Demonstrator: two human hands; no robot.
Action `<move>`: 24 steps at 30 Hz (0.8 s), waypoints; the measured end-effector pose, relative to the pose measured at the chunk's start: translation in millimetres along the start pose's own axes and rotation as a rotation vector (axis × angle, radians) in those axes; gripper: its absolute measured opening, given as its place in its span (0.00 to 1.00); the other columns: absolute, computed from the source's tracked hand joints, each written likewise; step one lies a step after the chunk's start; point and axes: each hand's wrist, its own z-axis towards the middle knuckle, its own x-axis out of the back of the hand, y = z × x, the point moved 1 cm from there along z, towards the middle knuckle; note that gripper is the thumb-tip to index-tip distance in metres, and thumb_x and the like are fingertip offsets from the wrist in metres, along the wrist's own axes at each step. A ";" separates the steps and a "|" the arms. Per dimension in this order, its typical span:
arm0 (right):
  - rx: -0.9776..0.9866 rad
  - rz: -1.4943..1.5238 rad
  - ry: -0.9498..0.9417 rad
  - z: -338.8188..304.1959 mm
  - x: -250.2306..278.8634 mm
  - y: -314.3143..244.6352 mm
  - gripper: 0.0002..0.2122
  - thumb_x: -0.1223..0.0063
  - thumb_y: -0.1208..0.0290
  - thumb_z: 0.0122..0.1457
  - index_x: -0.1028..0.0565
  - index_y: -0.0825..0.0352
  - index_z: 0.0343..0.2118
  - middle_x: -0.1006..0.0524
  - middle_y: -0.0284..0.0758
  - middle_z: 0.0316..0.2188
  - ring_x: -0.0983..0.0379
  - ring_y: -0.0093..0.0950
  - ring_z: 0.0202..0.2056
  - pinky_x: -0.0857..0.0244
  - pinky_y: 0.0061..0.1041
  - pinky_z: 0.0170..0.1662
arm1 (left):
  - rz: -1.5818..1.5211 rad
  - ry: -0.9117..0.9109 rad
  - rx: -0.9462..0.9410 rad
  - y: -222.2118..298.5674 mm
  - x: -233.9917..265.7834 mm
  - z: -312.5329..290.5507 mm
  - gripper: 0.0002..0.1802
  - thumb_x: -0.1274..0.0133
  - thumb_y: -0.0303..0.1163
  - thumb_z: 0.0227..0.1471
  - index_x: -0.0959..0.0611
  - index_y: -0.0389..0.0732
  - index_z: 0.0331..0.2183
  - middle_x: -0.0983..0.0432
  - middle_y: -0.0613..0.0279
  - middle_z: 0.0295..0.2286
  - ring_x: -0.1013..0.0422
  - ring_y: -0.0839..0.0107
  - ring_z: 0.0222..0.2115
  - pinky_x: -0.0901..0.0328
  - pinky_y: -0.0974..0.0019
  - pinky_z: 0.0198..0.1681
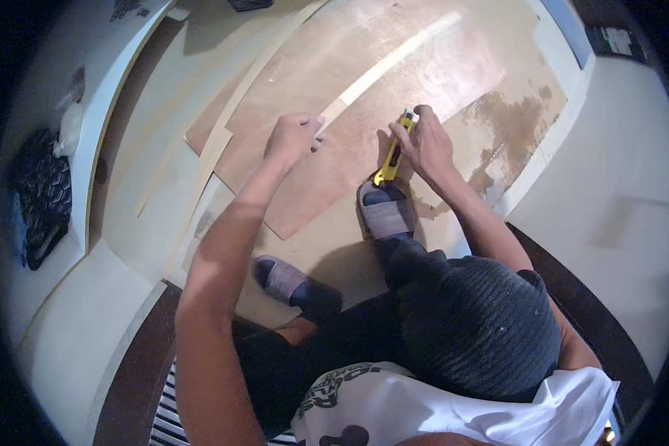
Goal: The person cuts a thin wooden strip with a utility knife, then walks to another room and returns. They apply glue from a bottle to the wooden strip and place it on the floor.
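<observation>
My left hand [296, 139] is closed around the near end of a thin pale wooden strip [394, 62], which slants away up to the right above a brown board. In my right hand [428, 147] is a yellow utility knife [389, 157], gripped near its top end. Its lower end points down toward my slippered foot. Whether its blade is out, I cannot tell. The knife and the strip are apart. Beneath both hands lies the thin brown board [293, 189], flat on the floor.
My feet wear slippers, one [388, 212] just below the knife, the other [282, 279] nearer. A longer wooden strip [217, 145] runs along the board's left side. Dark stains [520, 123] mark the floor at right. A black textured item [41, 193] lies far left.
</observation>
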 end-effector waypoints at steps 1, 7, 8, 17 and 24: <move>-0.136 0.013 -0.109 -4.5 4.2 0.0 0.23 0.45 0.60 0.53 0.37 0.72 0.45 0.26 0.50 0.29 0.26 0.47 0.32 0.33 0.43 0.35 | 0.028 0.045 0.021 -0.9 -2.9 1.9 0.17 0.49 0.43 0.52 0.17 0.37 0.28 0.21 0.61 0.21 0.27 0.76 0.19 0.34 0.70 0.24; -0.114 0.242 -0.090 -15.2 -20.0 2.2 0.22 0.44 0.66 0.51 0.37 0.72 0.45 0.25 0.52 0.29 0.27 0.50 0.32 0.33 0.42 0.36 | 0.257 0.179 0.012 3.9 -7.3 4.8 0.23 0.46 0.48 0.50 0.17 0.35 0.24 0.24 0.60 0.15 0.28 0.75 0.15 0.34 0.70 0.22; -0.114 0.277 -0.112 -16.4 -20.5 4.3 0.20 0.45 0.66 0.51 0.35 0.71 0.44 0.25 0.51 0.30 0.27 0.49 0.33 0.33 0.41 0.36 | 0.268 0.193 0.017 2.5 -8.1 4.1 0.24 0.46 0.49 0.49 0.17 0.35 0.23 0.24 0.59 0.15 0.28 0.74 0.15 0.34 0.70 0.23; 0.175 0.073 -0.271 22.4 -22.4 -28.1 0.09 0.56 0.66 0.59 0.31 0.67 0.34 0.27 0.49 0.28 0.28 0.48 0.31 0.35 0.43 0.33 | 0.314 0.275 -0.041 -5.0 -12.8 9.2 0.25 0.44 0.50 0.48 0.19 0.35 0.18 0.26 0.60 0.13 0.30 0.74 0.13 0.35 0.68 0.20; 0.339 -0.063 -0.135 29.5 -55.2 -26.1 0.06 0.59 0.72 0.57 0.31 0.68 0.33 0.25 0.46 0.27 0.25 0.44 0.30 0.31 0.39 0.32 | 0.185 0.172 0.046 4.3 -8.2 10.2 0.23 0.42 0.47 0.48 0.21 0.37 0.16 0.27 0.62 0.12 0.31 0.75 0.12 0.36 0.70 0.18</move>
